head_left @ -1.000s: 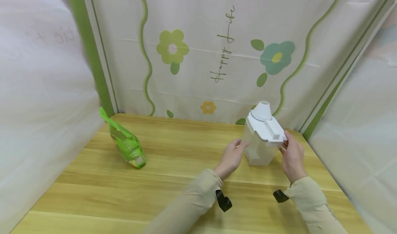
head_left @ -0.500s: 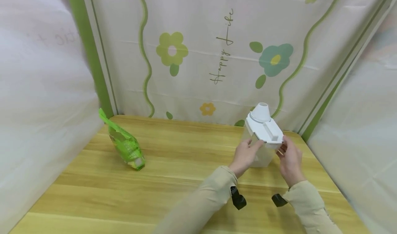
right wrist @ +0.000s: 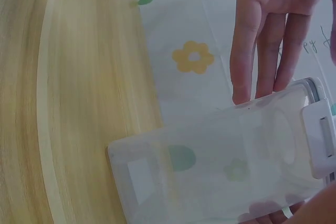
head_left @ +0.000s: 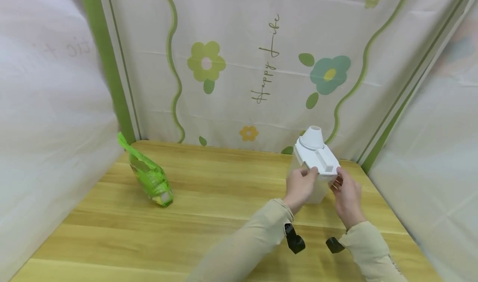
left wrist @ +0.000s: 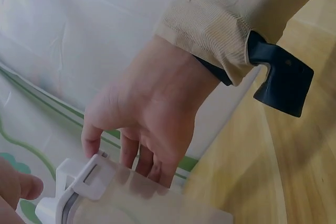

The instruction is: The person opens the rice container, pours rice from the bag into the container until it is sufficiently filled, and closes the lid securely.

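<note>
An upright translucent plastic storage container (head_left: 317,192) stands on the table at the right, with a white lid (head_left: 311,153) that carries a cone-shaped spout (head_left: 313,137). My left hand (head_left: 300,187) is at its near left side. In the right wrist view, the left hand's straight fingers (right wrist: 243,61) touch the clear wall, and its thumb is near the lid's edge in the head view. My right hand (head_left: 347,197) holds the near right corner. In the left wrist view, its thumb sits on a white clip (left wrist: 94,179) and its fingers bend against the wall.
A crumpled green plastic bag (head_left: 151,180) lies on the wooden table (head_left: 149,232) at the left. A flower-printed curtain (head_left: 224,95) hangs along the table's back edge, and pale sheets close off both sides. Black wrist cameras (head_left: 294,238) stick out below the hands.
My left hand has moved right and up onto the container, its thumb coming to the lid's edge. The right hand has stayed at the near right corner. The bag lies unchanged.
</note>
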Demonstrator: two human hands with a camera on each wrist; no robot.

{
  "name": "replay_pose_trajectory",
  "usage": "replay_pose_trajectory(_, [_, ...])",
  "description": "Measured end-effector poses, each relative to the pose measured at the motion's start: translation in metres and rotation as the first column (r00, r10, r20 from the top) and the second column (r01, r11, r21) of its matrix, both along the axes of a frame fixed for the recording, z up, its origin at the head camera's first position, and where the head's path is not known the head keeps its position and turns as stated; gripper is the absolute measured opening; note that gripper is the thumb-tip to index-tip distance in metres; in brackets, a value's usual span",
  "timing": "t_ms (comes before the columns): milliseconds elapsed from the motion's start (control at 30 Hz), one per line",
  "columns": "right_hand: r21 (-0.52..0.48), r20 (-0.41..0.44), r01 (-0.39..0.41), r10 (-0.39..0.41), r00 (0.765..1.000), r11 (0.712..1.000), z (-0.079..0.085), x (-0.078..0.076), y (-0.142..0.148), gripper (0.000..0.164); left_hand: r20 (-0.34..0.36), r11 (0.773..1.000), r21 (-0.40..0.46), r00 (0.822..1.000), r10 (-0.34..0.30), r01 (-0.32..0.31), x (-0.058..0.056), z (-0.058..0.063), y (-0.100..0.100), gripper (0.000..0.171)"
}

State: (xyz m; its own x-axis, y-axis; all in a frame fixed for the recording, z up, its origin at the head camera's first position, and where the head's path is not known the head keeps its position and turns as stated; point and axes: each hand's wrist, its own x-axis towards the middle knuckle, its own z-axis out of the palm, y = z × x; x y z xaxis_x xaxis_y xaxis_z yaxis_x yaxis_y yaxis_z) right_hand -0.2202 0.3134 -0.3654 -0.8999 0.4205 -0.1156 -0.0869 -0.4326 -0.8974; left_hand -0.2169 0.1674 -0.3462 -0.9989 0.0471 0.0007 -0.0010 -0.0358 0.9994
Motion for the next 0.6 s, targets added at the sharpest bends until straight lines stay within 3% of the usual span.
replay_pose_trajectory(100, [0.024, 0.021, -0.011, 0.011, 1.000, 1.000, 0.001, 0.000, 0.001, 0.017, 0.010, 1.000, -0.024, 1.000, 0.013, -0.012, -0.006, -0.004, -0.002, 0.028])
replay_pose_trajectory(267, [0.054, 0.042, 0.008, -0.010, 0.999, 0.999, -0.001, 0.000, 0.000, 0.023, 0.056, 0.999, -0.032, 0.998, -0.017, 0.019, -0.013, -0.012, -0.008, 0.028])
replay_pose_trajectory(600, [0.051, 0.026, 0.048, -0.050, 0.998, 0.998, -0.004, 0.001, -0.002, 0.019, 0.042, 0.999, -0.041, 0.999, -0.021, 0.023, -0.015, -0.012, -0.007, 0.026])
